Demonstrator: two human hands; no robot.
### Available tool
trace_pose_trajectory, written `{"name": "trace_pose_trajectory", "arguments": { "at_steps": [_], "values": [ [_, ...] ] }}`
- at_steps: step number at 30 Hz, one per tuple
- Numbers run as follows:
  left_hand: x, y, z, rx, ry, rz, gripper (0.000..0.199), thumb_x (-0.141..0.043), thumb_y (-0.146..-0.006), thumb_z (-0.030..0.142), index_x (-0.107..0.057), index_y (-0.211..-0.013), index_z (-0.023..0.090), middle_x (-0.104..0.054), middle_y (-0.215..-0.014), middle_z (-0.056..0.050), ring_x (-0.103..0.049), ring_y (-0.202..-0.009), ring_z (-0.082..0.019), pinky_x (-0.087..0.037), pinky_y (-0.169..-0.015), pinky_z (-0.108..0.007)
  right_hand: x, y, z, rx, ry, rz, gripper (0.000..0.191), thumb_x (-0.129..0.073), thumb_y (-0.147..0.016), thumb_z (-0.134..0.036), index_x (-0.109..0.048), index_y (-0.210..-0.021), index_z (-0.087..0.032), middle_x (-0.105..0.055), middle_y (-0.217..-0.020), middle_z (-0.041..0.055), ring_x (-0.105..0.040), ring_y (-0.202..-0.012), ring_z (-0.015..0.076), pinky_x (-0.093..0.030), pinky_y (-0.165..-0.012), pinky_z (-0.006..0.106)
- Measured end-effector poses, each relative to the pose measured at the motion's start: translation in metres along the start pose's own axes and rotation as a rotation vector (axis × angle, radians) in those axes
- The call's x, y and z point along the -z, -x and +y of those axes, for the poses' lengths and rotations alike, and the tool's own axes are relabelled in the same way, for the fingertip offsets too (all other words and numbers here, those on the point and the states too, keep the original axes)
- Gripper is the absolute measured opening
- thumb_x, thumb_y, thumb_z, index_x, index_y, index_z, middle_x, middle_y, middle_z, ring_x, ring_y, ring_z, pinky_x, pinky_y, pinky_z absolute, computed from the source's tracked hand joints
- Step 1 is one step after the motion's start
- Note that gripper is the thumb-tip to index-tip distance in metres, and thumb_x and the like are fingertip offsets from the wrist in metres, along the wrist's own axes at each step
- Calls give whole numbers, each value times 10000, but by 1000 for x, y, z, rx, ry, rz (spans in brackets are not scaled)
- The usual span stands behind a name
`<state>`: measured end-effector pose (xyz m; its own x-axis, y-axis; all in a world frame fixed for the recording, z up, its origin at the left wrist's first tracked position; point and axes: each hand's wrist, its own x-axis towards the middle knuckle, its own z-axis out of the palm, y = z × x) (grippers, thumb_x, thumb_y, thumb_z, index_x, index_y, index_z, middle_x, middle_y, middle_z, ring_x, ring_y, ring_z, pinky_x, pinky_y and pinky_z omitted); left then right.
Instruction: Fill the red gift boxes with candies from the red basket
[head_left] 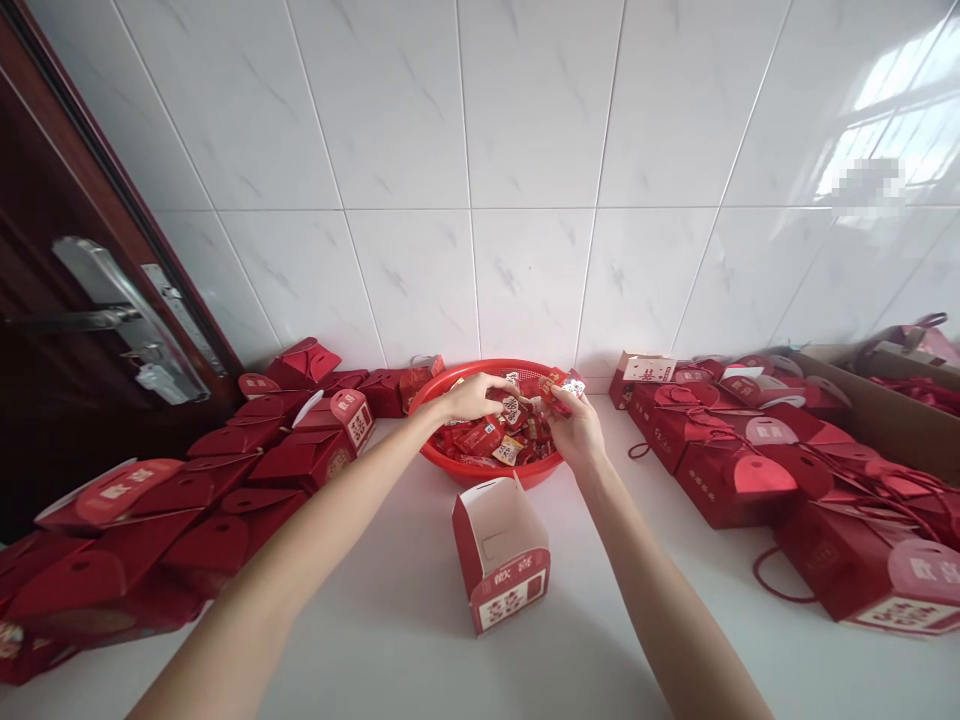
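Observation:
A red plastic basket full of small red and white wrapped packets stands against the wall. Over its left part reaches my left hand, its fingers bent above a packet; whether they grip it is hard to tell. At the basket's right rim my right hand is closed on red and white packets. In front of the basket, between my forearms, an open red and white box stands upright on the white table; neither hand touches it.
Many closed red boxes are grouped on the left, beside a dark door with a metal handle. More red boxes with cord handles line the right. A cardboard box holds red items at far right. Behind is a tiled wall.

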<state>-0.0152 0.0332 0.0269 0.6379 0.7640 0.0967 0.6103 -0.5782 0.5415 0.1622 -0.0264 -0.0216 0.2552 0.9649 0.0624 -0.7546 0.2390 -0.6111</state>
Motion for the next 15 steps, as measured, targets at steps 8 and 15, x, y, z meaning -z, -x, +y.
{"name": "trace_pose_trajectory", "arguments": {
  "at_steps": [8,15],
  "values": [
    [-9,-2,-4,111,-186,-106,119,-609,-743,234,-668,-652,184,-698,-697,-18,-634,-690,-188,-448,-648,-262,1,0,0,1,7,1,208,-792,-636,-116,-650,-757,-209,-731,-762,-28,-713,-763,153,-593,-688,257],
    [-42,-23,15,24,-336,-331,201,-646,-670,109,-729,-820,215,-712,-776,-13,-623,-706,-192,-448,-645,-271,-1,2,-1,-4,5,14,172,-771,-642,-105,-665,-739,-201,-746,-778,-11,-726,-822,146,-589,-690,217]
  ]
}}
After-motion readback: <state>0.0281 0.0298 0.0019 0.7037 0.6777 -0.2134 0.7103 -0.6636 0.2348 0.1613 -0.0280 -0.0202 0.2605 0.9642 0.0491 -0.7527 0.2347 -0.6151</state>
